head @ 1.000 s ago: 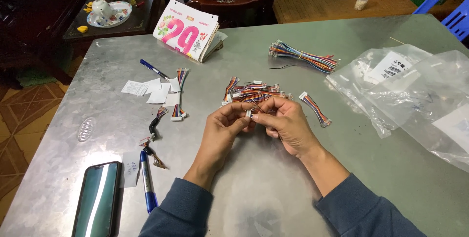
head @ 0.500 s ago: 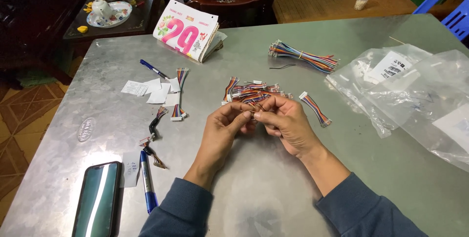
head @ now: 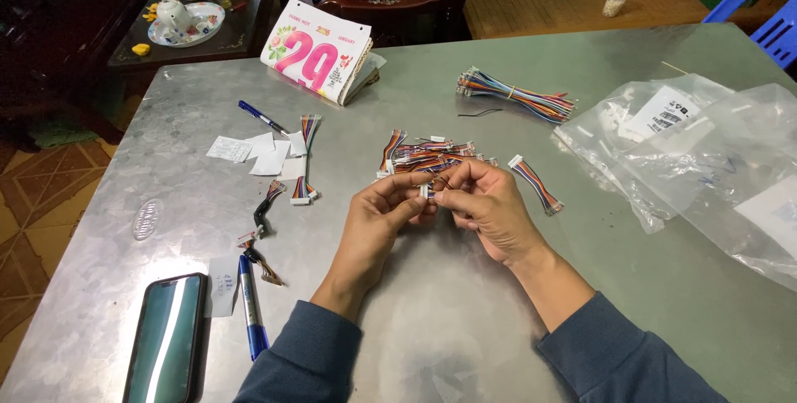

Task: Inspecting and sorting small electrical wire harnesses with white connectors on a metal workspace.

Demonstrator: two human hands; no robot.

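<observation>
Left hand (head: 378,212) and right hand (head: 481,204) each grip 1 small white plastic connector (head: 427,193) above ribbed wire harnesses (head: 423,156).

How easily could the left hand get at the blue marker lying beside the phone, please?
Probably easily: the blue marker lies in the open beside the left forearm, with nothing on it. But the left hand is pinching a small white connector with the right hand.

The hands, left (head: 383,208) and right (head: 483,204), met at the middle of the tabletop (head: 465,320), a small connector (head: 427,193) between their fingertips. Just behind them lay a pile of wire harnesses (head: 423,156). A tied wire bundle (head: 515,96) lay farther back, plastic bags (head: 706,154) to the right. Left of the hands sat paper slips (head: 253,154); nearer the person, a marker (head: 251,307) beside a phone (head: 166,341). A tear-off calendar (head: 320,50) stood at the far edge.
</observation>
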